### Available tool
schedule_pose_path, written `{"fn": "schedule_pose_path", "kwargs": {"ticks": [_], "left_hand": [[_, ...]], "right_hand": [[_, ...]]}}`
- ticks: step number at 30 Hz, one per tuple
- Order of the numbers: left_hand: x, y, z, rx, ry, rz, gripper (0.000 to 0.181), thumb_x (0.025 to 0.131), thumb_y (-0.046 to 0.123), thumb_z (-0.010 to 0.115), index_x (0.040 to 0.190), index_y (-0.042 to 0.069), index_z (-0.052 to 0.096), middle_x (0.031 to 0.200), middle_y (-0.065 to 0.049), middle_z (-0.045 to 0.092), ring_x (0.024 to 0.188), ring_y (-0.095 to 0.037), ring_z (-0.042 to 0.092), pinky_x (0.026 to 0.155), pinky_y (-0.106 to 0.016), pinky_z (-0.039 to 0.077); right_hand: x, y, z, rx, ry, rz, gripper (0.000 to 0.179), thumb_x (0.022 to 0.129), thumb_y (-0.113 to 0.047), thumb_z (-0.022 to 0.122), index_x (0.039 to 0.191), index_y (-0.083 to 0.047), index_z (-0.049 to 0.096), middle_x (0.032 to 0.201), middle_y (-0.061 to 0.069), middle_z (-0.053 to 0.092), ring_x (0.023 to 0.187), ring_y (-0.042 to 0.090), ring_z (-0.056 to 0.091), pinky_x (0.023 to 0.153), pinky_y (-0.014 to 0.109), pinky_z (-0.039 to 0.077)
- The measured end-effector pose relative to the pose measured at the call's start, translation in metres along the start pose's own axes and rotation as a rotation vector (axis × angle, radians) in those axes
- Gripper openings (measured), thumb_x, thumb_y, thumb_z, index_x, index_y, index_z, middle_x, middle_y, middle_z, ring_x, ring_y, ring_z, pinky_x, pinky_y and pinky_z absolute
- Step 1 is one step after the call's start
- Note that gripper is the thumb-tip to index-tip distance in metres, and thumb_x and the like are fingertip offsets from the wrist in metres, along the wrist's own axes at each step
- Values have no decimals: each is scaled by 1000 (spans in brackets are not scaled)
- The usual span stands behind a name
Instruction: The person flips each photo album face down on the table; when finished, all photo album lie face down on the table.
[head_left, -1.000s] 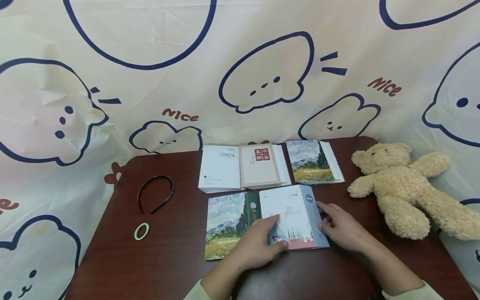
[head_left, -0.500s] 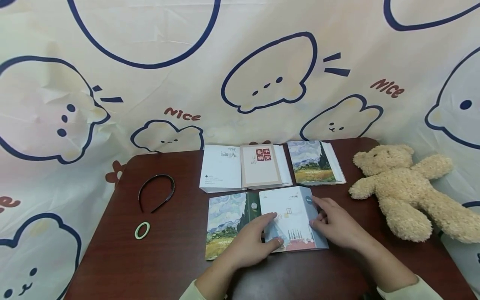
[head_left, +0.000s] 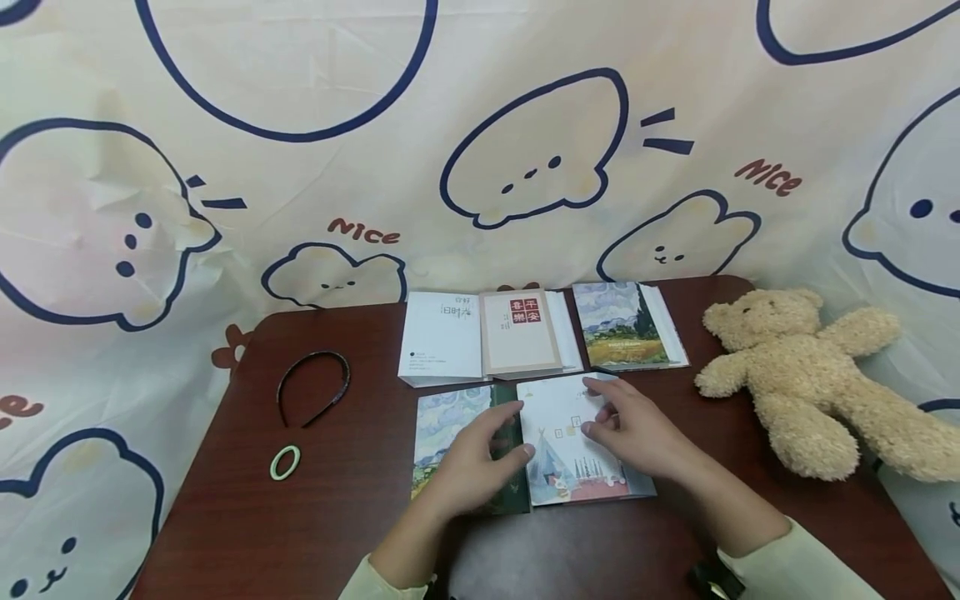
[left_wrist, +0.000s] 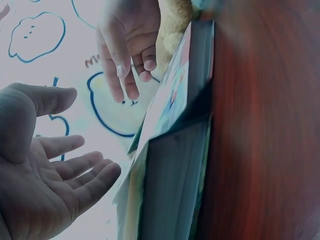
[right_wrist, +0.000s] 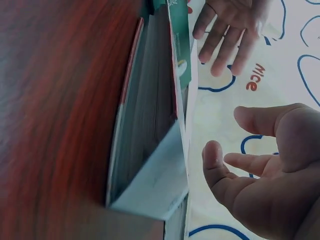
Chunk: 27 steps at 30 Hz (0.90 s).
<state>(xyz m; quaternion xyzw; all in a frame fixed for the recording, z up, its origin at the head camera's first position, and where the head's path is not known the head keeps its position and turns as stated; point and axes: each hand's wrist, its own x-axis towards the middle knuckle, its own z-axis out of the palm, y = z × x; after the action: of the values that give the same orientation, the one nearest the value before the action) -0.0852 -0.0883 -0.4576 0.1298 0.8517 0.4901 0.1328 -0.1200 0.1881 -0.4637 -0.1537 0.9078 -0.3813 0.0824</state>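
Observation:
My left hand hovers over the landscape-covered photo album, thumb and fingers spread and holding nothing. Just above the white-covered album is my right hand, its fingers loosely bent. In the left wrist view a gap shows between the left hand and the albums, with the right hand beyond. The right wrist view has the right hand beside the white album's pale blue spine, fingers apart from it. Both albums lie flat side by side, the left one partly covered by my hand.
Behind lie a white album, a beige-covered album and another landscape album. A teddy bear lies at the right. On the left are a black headband and a pale green ring on the brown table.
Both hands have come off the white album. The left hand has moved left over the landscape album, while the right has shifted left from the spine to above the cover.

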Motion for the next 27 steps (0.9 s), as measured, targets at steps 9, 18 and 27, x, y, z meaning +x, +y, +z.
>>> {"fn": "schedule_pose_path", "kwargs": {"ticks": [9, 18, 27], "left_hand": [[3, -16, -22, -32, 149, 30, 56, 100, 25, 69, 152, 13, 52, 151, -10, 52, 136, -36, 53, 104, -54, 50], [7, -32, -52, 35, 320, -23, 51, 99, 18, 71, 147, 8, 58, 147, -11, 56, 134, -33, 53, 105, -52, 50], [10, -48, -73, -152, 393, -133, 49, 99, 21, 71, 146, 8, 59, 139, -18, 61, 127, -33, 58, 98, -50, 53]], "right_hand": [[26, -15, 11, 50, -59, -11, 63, 96, -24, 74, 153, -12, 50, 132, 10, 61, 97, 15, 60, 80, 36, 53], [49, -33, 21, 146, -130, -12, 63, 100, -26, 70, 155, -10, 46, 139, 11, 59, 109, 18, 61, 88, 40, 55], [74, -50, 34, 253, -167, 26, 59, 100, -22, 69, 154, -8, 48, 138, 10, 62, 111, 19, 61, 89, 42, 53]]}}
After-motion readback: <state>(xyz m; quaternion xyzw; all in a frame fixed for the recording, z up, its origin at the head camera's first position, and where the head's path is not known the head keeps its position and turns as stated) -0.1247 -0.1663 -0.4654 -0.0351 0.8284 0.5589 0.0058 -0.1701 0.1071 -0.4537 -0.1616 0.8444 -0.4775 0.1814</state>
